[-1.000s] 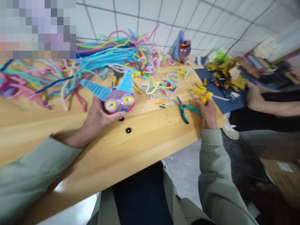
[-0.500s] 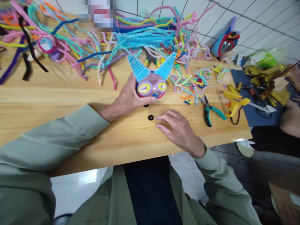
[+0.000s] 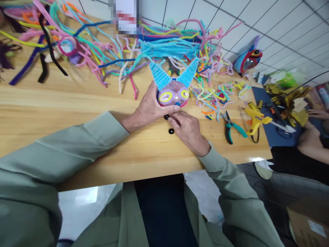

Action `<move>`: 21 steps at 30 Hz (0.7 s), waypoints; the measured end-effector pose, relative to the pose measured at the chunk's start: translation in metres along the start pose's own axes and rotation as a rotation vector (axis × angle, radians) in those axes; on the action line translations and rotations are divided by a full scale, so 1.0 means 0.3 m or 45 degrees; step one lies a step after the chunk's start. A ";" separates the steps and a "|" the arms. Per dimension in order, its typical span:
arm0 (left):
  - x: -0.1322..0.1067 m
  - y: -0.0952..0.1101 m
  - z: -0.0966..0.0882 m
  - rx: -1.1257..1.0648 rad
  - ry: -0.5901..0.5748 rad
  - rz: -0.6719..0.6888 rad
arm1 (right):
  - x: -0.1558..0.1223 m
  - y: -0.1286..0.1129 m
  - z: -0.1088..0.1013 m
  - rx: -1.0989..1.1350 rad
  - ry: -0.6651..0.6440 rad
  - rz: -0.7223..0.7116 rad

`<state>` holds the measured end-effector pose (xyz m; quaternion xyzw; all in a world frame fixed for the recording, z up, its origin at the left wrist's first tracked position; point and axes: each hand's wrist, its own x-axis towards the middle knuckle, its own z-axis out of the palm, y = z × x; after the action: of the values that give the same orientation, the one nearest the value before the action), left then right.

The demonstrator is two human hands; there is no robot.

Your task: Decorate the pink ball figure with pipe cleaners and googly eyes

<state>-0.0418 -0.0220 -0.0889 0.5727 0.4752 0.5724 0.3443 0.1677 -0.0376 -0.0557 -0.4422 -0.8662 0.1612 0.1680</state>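
My left hand [image 3: 151,104] is wrapped round the left side of an animal head [image 3: 174,92], its thumb lying along the lower edge. The head has a clear domed front, two blue pipe-cleaner ears and eyes ringed in yellow and purple. Just below it, the fingertips of my right hand [image 3: 187,129] are pinched at a small, round black bead [image 3: 166,117], partly covered by the fingers. A second black bead [image 3: 171,131] lies on the wooden table [image 3: 115,154] beside the right hand.
Pliers [image 3: 232,128] and a yellow glue gun [image 3: 255,118] lie to the right. Pipe-cleaner bundles [image 3: 167,48] and cut scraps [image 3: 218,94] spread along the back. A blue and red animal head [image 3: 248,56] stands by the wall. Another person's arm [image 3: 309,135] is at the far right.
My right hand has moved up and left from beside the nearer bead to the one below the head, and its fingers have closed. My left hand keeps its hold. The view has shifted slightly.
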 end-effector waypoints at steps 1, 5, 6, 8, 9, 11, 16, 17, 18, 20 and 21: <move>0.001 -0.006 0.002 -0.012 0.012 0.008 | 0.005 -0.001 0.007 -0.006 -0.008 0.015; 0.008 -0.022 0.010 -0.076 0.012 0.036 | 0.017 -0.003 0.025 -0.002 -0.031 0.030; 0.009 -0.024 0.011 -0.089 0.001 0.038 | 0.018 -0.001 0.028 0.014 -0.029 0.025; 0.011 -0.024 0.009 -0.091 -0.024 0.032 | 0.018 0.006 0.030 0.068 -0.012 0.018; 0.011 -0.023 0.007 -0.079 -0.032 0.026 | 0.018 0.009 0.030 0.107 -0.003 0.016; 0.009 -0.020 0.004 -0.043 -0.039 0.021 | 0.014 0.016 0.028 0.212 0.012 0.012; -0.003 -0.017 0.002 0.002 -0.023 0.050 | -0.010 0.023 -0.006 0.513 -0.001 0.080; -0.005 -0.018 0.004 0.000 -0.013 0.048 | -0.017 0.025 -0.018 0.571 -0.001 0.114; -0.007 -0.019 0.005 -0.005 -0.002 0.044 | -0.025 0.029 -0.031 0.628 0.000 0.151; -0.009 -0.019 0.007 -0.015 0.002 0.037 | -0.039 0.043 -0.056 0.732 -0.003 0.222; -0.009 -0.017 0.007 -0.018 -0.007 0.035 | -0.045 0.054 -0.068 0.782 -0.004 0.250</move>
<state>-0.0403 -0.0227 -0.0948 0.5783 0.4624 0.5789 0.3416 0.1956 -0.0370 -0.0465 -0.4519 -0.7305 0.4311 0.2760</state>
